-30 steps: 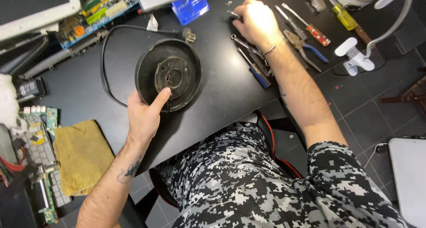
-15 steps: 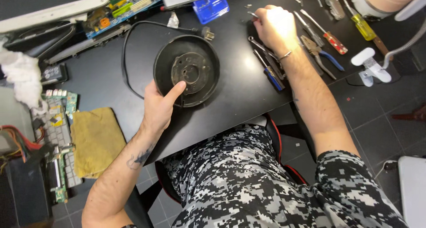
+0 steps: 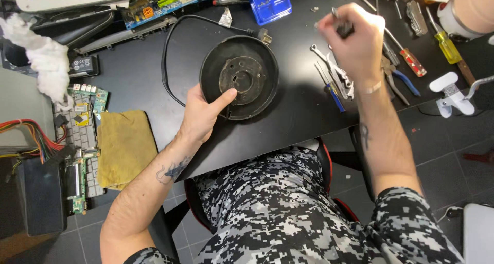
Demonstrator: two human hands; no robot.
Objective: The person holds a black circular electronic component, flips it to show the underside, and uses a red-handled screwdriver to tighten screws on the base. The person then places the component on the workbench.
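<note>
Gripping the rim of a round black base (image 3: 240,77), the left hand (image 3: 201,114) closes on its lower left edge, with the thumb stretched over the inner face toward the grey metal plate in the middle. This base lies flat on the black table (image 3: 134,79), a little above the centre of the frame. A black cord (image 3: 172,53) leaves it at the upper right, where a plug sits, and makes a loop around its left side.

At the upper right of the frame the right hand (image 3: 355,40) is raised over the table, fingers curled into a fist around a thin dark tool (image 3: 339,23); the picture is blurred there, so I cannot tell what kind of tool it is. Just under this hand lie several small wrenches and screwdrivers (image 3: 334,79), close together. More to the right are pliers with blue handles (image 3: 399,79), a screwdriver with red handle (image 3: 411,61) and one with yellow handle (image 3: 446,45).

Near the top edge sits a blue plastic box (image 3: 270,6), well apart from the base. In the left part of the frame a yellow cloth (image 3: 126,148) rests beside green circuit boards (image 3: 82,135), and a white rag (image 3: 43,56) hangs in the upper left. At the bottom the person's camouflage clothing (image 3: 278,212) fills the view.
</note>
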